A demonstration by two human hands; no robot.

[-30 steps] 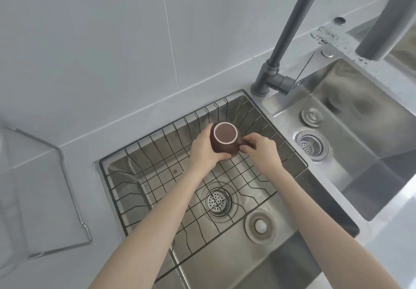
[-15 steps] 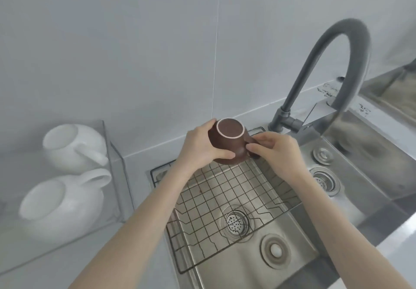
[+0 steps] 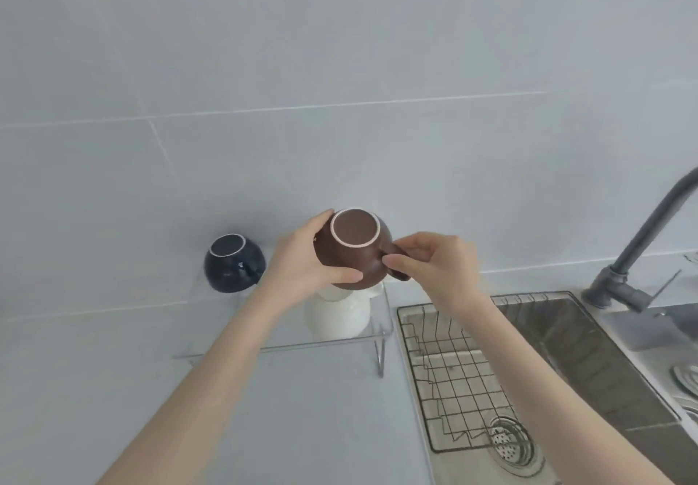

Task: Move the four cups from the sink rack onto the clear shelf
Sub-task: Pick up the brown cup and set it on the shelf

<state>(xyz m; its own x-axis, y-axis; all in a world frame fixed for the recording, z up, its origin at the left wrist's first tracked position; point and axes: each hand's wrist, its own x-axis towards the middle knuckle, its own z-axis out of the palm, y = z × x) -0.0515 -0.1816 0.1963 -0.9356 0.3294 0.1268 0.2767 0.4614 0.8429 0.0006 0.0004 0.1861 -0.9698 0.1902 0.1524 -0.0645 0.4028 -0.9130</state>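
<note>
I hold a brown cup upside down in the air above the clear shelf. My left hand wraps its left side. The fingers of my right hand pinch its handle. On the shelf a dark blue cup stands upside down at the back left. Partly hidden below the brown cup stands a white cup. The wire sink rack lies to the right with no cup in its visible part.
A grey faucet rises at the right edge over the steel sink. A round drain strainer sits under the rack. Grey tiled wall fills the back, and grey counter lies to the left.
Both hands have lifted the brown cup out of the rack and carried it left, over the clear shelf. The view has swung left and up.
</note>
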